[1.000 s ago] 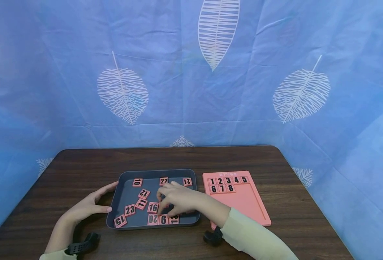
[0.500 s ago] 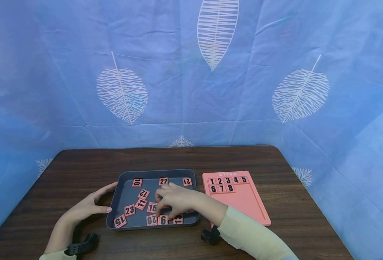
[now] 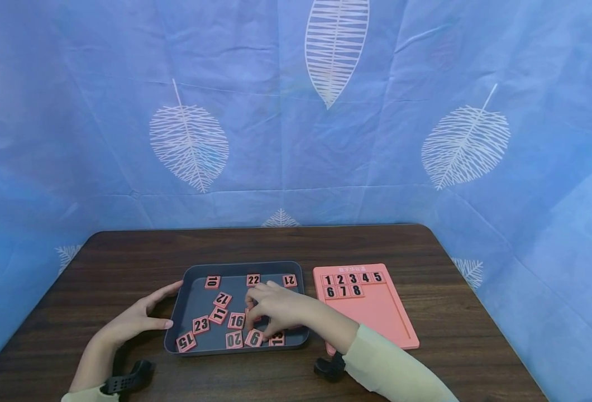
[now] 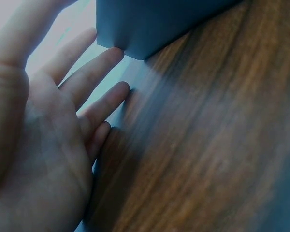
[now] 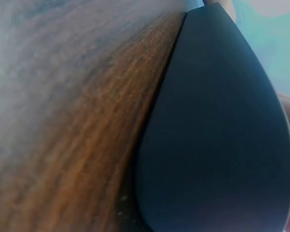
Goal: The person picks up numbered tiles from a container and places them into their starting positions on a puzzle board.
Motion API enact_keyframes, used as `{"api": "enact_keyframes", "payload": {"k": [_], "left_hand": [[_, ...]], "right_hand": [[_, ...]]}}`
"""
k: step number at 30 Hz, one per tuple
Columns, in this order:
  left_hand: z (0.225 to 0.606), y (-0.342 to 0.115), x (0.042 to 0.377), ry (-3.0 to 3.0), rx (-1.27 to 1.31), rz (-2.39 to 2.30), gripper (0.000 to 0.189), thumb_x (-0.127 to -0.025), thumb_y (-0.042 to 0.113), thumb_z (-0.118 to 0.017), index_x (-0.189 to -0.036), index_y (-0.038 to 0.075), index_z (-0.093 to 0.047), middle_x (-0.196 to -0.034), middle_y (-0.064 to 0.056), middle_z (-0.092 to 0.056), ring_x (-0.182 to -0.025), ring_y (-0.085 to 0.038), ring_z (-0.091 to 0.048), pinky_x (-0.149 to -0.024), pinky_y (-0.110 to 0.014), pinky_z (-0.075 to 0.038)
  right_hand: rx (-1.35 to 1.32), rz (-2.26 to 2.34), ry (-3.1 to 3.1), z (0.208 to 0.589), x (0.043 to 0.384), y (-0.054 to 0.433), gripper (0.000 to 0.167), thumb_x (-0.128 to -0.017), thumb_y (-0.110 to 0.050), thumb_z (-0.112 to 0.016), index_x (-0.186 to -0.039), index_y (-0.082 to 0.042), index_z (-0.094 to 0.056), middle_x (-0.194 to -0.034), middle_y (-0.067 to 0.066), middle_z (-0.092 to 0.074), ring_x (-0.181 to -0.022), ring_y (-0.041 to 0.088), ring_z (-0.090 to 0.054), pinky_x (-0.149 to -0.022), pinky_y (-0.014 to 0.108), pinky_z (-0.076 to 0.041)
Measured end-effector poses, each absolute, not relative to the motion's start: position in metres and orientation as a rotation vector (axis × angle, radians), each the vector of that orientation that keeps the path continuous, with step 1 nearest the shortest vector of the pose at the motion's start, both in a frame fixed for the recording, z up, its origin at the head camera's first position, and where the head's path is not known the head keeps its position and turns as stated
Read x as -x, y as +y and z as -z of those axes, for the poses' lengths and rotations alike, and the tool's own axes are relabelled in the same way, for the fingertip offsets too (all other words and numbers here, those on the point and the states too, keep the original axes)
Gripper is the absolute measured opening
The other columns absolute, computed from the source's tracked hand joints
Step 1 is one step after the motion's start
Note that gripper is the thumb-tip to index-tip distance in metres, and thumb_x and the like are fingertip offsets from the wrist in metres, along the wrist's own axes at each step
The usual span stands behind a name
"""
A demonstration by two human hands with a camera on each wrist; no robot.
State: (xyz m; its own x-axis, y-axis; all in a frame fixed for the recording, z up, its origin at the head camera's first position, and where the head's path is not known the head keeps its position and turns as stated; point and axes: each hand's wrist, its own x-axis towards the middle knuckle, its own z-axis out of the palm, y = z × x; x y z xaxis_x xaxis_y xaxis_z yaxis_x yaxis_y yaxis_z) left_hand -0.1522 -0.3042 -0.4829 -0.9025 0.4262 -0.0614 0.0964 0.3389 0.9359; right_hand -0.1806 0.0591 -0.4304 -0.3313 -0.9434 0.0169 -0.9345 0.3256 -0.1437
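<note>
Curving its fingers down at a square pink tile numbered 9 [image 3: 254, 338], the right hand [image 3: 277, 307] either pinches or just touches it; I cannot tell which. That tile lies by the near wall of a dark-grey rectangular tray [image 3: 195, 298], whose left rim the left hand [image 3: 134, 320] touches with loose, outstretched fingers. To the right, a pink rectangular board [image 3: 371, 315] holds tiles 1 to 8 [image 3: 343, 291].

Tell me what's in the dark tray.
The tray holds pink tiles 10, 22, 21, 12, 11, 23, 15, 16, 20 and 9. The right hand partly covers at least two more tiles; their full numbers and anything directly beneath are hidden.
</note>
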Motion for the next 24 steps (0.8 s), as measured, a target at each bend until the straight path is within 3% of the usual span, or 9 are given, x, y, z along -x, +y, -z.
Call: {"api": "enact_keyframes", "payload": {"k": [13,24], "left_hand": [[0.484,-0.305,0.152,2.316,-0.470,-1.585,0.076,-0.088,0.012,-0.068,-0.152,0.012,-0.027,-0.154,-0.021,-0.018,-0.138,-0.047,-0.011,-0.097,-0.073,-0.018],[0.483,-0.304,0.153,2.325,-0.477,-1.584,0.077,-0.087,0.012,-0.069,-0.152,0.011,-0.027,-0.153,-0.021,-0.020,-0.137,-0.046,-0.014,-0.098,-0.071,-0.020]], "right_hand": [[1.613,0.331,2.759,0.420,0.170,0.085,0.027,-0.075,-0.050,-0.078,-0.092,-0.029,-0.073,-0.117,-0.004,-0.049,-0.100,0.011,-0.039,-0.082,0.028,-0.032],[1.389,0.544,3.032,0.418,0.161,0.113,0.031,-0.065,-0.048,-0.084,-0.080,-0.024,-0.071,-0.103,-0.005,-0.044,-0.091,0.013,-0.037,-0.074,0.032,-0.029]]}}
